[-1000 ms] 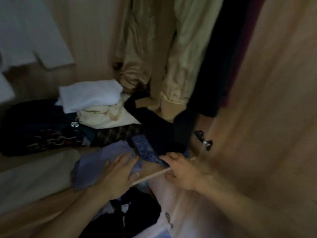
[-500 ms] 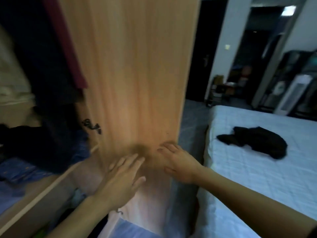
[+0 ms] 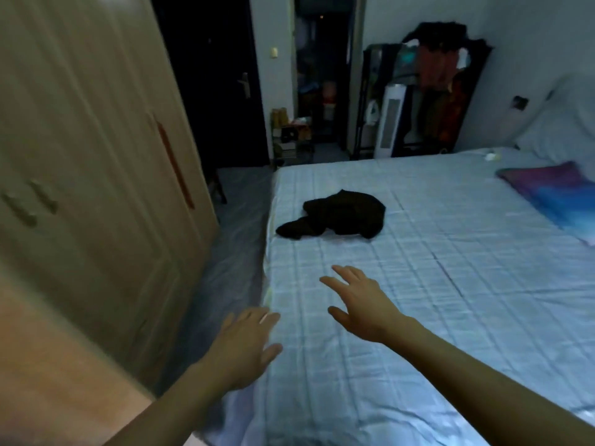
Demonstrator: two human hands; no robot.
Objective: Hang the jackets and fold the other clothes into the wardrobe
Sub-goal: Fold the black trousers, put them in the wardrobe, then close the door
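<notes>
Black garment [image 3: 335, 217]: crumpled heap near the bed's [image 3: 450, 284] left edge. Left hand [image 3: 243, 346] and right hand [image 3: 360, 304]: fingers apart, empty, well short of it. Risk: a one-point grab may trail a sleeve, spoiling the fold.

At the left of the frame the wardrobe [image 3: 96, 162] is pale wood-grain board with a smooth, matt face. The bed sheet [image 3: 434, 300] is light blue checked cloth, slightly creased. At centre, the black garment [image 3: 341, 217] is soft, matt, crumpled cloth.

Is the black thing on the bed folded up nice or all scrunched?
Scrunched. The black garment lies in a lumpy heap on the bed, one end trailing out, no neat edges.
</notes>
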